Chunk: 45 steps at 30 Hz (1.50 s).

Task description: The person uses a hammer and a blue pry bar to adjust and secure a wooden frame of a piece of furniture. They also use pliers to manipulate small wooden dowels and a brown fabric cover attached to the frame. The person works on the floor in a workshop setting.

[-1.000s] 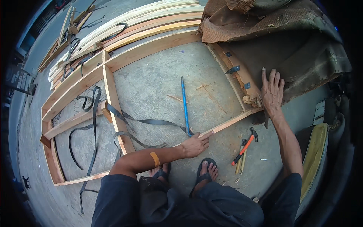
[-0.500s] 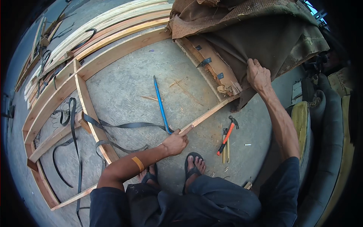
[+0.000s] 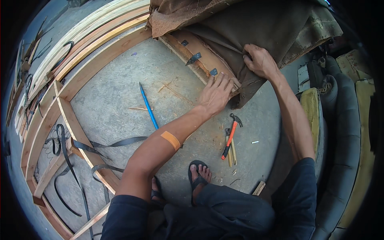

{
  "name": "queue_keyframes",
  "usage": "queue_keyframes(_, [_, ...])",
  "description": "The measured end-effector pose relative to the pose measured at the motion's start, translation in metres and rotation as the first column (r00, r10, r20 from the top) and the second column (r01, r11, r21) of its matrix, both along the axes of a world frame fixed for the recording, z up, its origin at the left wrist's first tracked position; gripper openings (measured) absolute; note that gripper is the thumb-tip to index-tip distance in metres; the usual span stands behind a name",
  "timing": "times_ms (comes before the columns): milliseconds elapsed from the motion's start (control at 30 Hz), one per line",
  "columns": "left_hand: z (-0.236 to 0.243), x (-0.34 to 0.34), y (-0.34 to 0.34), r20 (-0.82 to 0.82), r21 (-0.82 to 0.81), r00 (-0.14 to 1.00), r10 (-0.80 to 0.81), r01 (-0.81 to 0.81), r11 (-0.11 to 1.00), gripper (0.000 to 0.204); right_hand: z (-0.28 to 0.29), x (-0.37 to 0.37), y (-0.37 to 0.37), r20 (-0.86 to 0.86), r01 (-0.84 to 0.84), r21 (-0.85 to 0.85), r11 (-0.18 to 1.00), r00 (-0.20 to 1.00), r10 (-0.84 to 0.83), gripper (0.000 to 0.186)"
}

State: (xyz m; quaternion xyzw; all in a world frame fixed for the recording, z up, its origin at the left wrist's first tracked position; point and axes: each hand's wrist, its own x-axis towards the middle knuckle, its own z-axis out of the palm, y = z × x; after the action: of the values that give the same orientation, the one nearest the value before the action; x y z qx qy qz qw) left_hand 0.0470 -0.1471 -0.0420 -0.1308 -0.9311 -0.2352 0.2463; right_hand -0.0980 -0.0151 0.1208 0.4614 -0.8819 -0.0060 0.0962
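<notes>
A light wooden frame (image 3: pixel 105 59) lies on the concrete floor, its far right end covered by a loose brown fabric (image 3: pixel 224 34). My right hand (image 3: pixel 262 62) is closed on the fabric, with a fold of it at the fingertips. My left hand (image 3: pixel 216 95) rests with stretched fingers on the frame's end piece, close to the fabric's lower edge, hiding that corner. Beside those fingers, several dark metal clips (image 3: pixel 194 59) sit along the end piece. A blue pry bar (image 3: pixel 148 105) lies on the floor within the frame, its lower end hidden by my left forearm.
An orange-handled hammer (image 3: pixel 229 142) lies by my right foot, with wooden-handled tools (image 3: pixel 234 154) under it. Black straps (image 3: pixel 120 141) trail across the frame on the left. Dark padded upholstery (image 3: pixel 344 132) stands along the right. Long timber strips (image 3: pixel 86 34) lie beyond the frame.
My left hand has left the near rail and moved up and right to the end piece. My right hand stays on the fabric. The view has shifted slightly.
</notes>
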Motion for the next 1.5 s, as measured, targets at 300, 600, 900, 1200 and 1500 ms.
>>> queue_keyframes(300, [-0.082, -0.033, 0.005, 0.012, 0.195, 1.0, 0.024, -0.026, 0.98, 0.05, -0.002, 0.004, -0.006, -0.021, -0.006, -0.003, 1.0, 1.0, 0.006, 0.021])
queue_keyframes(600, [-0.061, -0.04, 0.002, 0.079, 0.145, 0.997, 0.025, -0.037, 0.989, 0.046, -0.082, 0.099, 0.032, -0.557, 0.206, -0.037, 0.978, 0.808, -0.191, 0.066])
queue_keyframes(900, [0.031, -0.04, 0.009, 0.297, 0.114, 0.941, -0.165, 0.137, 0.984, 0.03, -0.174, 0.122, 0.082, 0.498, 0.699, -0.584, 0.412, 0.709, -0.499, 0.072])
queue_keyframes(1200, [0.091, -0.059, 0.033, 0.077, -0.243, 0.976, -0.205, 0.218, 0.945, 0.027, -0.127, 0.05, 0.138, 0.065, 0.417, -0.55, 0.724, 0.885, -0.46, 0.032])
queue_keyframes(1500, [0.087, -0.059, 0.063, -0.206, -0.662, 0.902, -0.379, 0.157, 0.733, 0.058, -0.081, 0.051, 0.134, 0.142, 0.368, -0.431, 0.824, 0.929, -0.341, 0.022])
